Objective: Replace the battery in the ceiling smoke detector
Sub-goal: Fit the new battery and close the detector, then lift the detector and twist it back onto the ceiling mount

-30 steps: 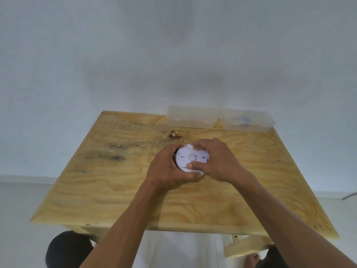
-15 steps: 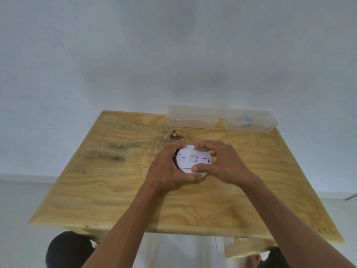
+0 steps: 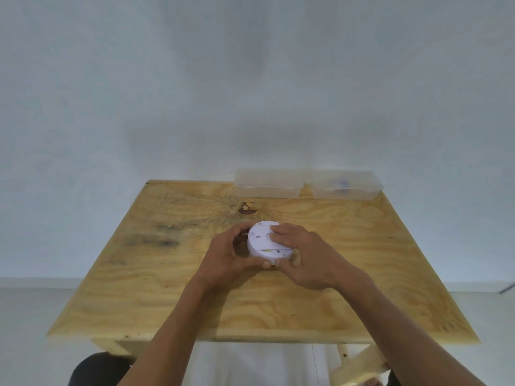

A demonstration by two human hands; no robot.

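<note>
A round white smoke detector [image 3: 260, 242] lies on the middle of the wooden table [image 3: 167, 274], its flat labelled side facing up. My left hand [image 3: 227, 257] curls round its left and near rim, thumb under the front edge. My right hand [image 3: 303, 254] covers the detector's right half, fingers lying across the top face and thumb at the near rim. Between the two hands a thin seam with a yellow mark shows on the detector's side. No battery is visible.
Two clear plastic lidded boxes stand at the table's far edge: the left box [image 3: 269, 183] and the right box [image 3: 345, 185], which holds something small and blue. A dark knot [image 3: 246, 208] marks the wood behind the detector. A white wall rises behind.
My right hand has slid further over the detector's top face, hiding more of its label. The detector now lies flatter on the table. My left hand keeps its hold on the rim.
</note>
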